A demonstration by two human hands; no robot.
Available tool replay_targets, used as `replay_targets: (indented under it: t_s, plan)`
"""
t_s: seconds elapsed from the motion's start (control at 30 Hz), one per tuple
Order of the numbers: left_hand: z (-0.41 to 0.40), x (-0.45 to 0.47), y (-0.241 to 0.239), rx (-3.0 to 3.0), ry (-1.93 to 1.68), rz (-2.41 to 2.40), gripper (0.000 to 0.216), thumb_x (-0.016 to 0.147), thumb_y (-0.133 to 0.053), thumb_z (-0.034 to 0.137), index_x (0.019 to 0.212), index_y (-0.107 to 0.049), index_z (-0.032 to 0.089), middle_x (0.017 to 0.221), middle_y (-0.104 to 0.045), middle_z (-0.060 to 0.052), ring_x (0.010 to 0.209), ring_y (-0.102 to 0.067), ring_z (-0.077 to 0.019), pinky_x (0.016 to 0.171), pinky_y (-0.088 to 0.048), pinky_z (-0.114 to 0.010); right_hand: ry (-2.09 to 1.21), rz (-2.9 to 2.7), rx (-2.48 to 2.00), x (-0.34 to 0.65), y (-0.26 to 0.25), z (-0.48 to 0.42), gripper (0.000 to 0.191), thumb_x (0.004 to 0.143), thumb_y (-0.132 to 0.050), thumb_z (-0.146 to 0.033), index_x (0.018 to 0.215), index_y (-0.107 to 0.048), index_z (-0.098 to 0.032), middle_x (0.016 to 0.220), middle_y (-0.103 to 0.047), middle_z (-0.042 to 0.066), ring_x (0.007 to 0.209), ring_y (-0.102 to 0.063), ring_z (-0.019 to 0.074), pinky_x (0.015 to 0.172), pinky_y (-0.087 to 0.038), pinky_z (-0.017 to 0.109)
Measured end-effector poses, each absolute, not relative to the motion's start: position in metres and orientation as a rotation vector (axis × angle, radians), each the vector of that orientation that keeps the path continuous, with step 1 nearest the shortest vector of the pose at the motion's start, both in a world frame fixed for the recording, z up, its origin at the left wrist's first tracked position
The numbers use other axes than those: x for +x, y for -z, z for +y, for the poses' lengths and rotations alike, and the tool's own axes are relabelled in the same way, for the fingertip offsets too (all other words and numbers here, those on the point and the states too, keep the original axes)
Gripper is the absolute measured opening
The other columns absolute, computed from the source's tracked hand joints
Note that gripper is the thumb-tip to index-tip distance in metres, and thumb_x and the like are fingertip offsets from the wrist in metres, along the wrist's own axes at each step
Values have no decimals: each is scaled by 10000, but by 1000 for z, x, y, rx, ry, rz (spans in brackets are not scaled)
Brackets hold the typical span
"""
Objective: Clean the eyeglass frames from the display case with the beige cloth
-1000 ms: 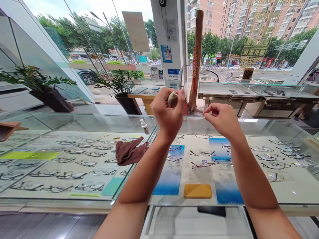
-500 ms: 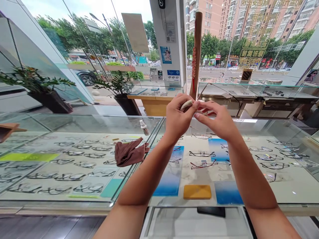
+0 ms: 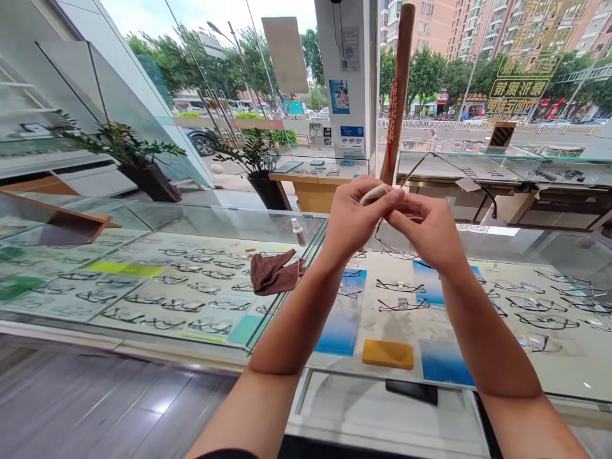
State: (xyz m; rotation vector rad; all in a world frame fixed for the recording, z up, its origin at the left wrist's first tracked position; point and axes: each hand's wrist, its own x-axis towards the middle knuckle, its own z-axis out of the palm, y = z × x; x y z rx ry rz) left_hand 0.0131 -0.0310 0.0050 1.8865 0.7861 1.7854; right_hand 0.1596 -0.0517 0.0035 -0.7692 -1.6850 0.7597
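My left hand [image 3: 356, 213] is closed, fingers curled, with a small off-white rounded piece [image 3: 373, 195] poking out between thumb and forefinger. Whether that piece is cloth or something stiffer, I cannot tell. Fingertips meeting it, my right hand [image 3: 425, 229] is closed in a pinch on thin-rimmed eyeglasses. One slim temple of the eyeglasses [image 3: 459, 169] juts up and right beyond the fingers, ending in a dark tip. My fingers hide most of the frame and the lenses. Both hands are held above the glass counter.
Below lies a glass display counter [image 3: 306, 376] with several rows of spectacles. A brown cloth [image 3: 273, 273] and a small spray bottle [image 3: 299, 232] rest at left. A yellow case [image 3: 387, 354] lies near the front. Behind stand a wooden post [image 3: 400, 83] and potted plants [image 3: 258, 172].
The view has turned left and slightly down, so the counter sits further right and higher in frame. My hands stay together; the eyeglasses' temple now shows more, with its dark tip visible.
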Motion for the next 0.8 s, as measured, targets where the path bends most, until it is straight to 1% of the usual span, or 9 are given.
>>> replay_targets:
  t_s: [0.07, 0.13, 0.2, 0.27, 0.33, 0.4, 0.53, 0.7, 0.8]
  plan:
    - [-31, 10, -4, 1915, -1759, 816, 240, 871, -792, 400, 737, -727, 210, 724, -670, -4, 685, -591, -122, 629, -484, -256, -718, -1668, -813, 159, -3, -51, 282, 862, -723, -360, 1053, -822, -177, 914, -834, 56, 890, -773, 223, 848, -633, 392]
    - [-25, 2, 1, 1906, -1763, 863, 176, 893, -740, 332, 764, -712, 216, 668, -618, 16, 601, -523, -103, 566, -437, -239, -656, -1637, -869, 160, -1, -47, 279, 837, -731, -337, 1038, -823, -166, 931, -836, 69, 871, -772, 225, 847, -628, 403]
    - [-12, -16, 9, 1843, -1862, 961, 132, 863, -712, 245, 743, -665, 217, 603, -526, 45, 522, -418, -87, 509, -367, -230, -602, -1611, -899, 162, 0, -43, 283, 827, -723, -317, 1045, -823, -167, 978, -837, 78, 881, -772, 225, 862, -618, 414]
    - [5, -41, 21, 1711, -2037, 1131, 149, 814, -678, 173, 690, -606, 210, 581, -455, 58, 506, -347, -84, 488, -304, -234, -579, -1602, -904, 165, 1, -40, 262, 842, -691, -305, 1028, -823, -176, 1001, -834, 77, 889, -768, 221, 865, -609, 418]
    - [24, -70, 37, 1531, -2146, 1385, 170, 787, -629, 129, 656, -550, 203, 585, -432, 56, 539, -353, -93, 511, -295, -237, -575, -1608, -890, 167, 0, -39, 227, 869, -661, -317, 959, -821, -185, 975, -827, 72, 885, -761, 214, 853, -601, 413]
    - [39, -98, 57, 1294, -2136, 1740, 204, 799, -592, 126, 634, -496, 199, 601, -400, 56, 576, -363, -95, 557, -325, -234, -565, -1615, -877, 169, 0, -39, 217, 889, -648, -338, 882, -808, -191, 940, -819, 67, 883, -752, 207, 847, -592, 405]
    - [55, -135, 101, 1104, -2115, 1957, 259, 832, -554, 138, 621, -422, 207, 612, -322, 61, 605, -306, -105, 592, -301, -258, -550, -1626, -866, 171, 0, -38, 215, 904, -642, -339, 823, -780, -197, 920, -813, 63, 878, -740, 196, 829, -580, 387]
    - [64, -155, 136, 1053, -2007, 2144, 251, 874, -569, 206, 660, -439, 219, 640, -378, 45, 662, -397, -140, 691, -369, -285, -549, -1637, -876, 171, 1, -37, 217, 898, -644, -349, 826, -784, -199, 917, -819, 57, 848, -732, 196, 819, -572, 390]
    - [71, -161, 145, 1076, -1933, 2205, 216, 923, -571, 290, 747, -465, 224, 724, -491, 14, 752, -514, -176, 801, -437, -311, -544, -1643, -886, 172, 0, -40, 225, 896, -637, -345, 838, -794, -195, 922, -818, 60, 838, -733, 194, 826, -572, 395]
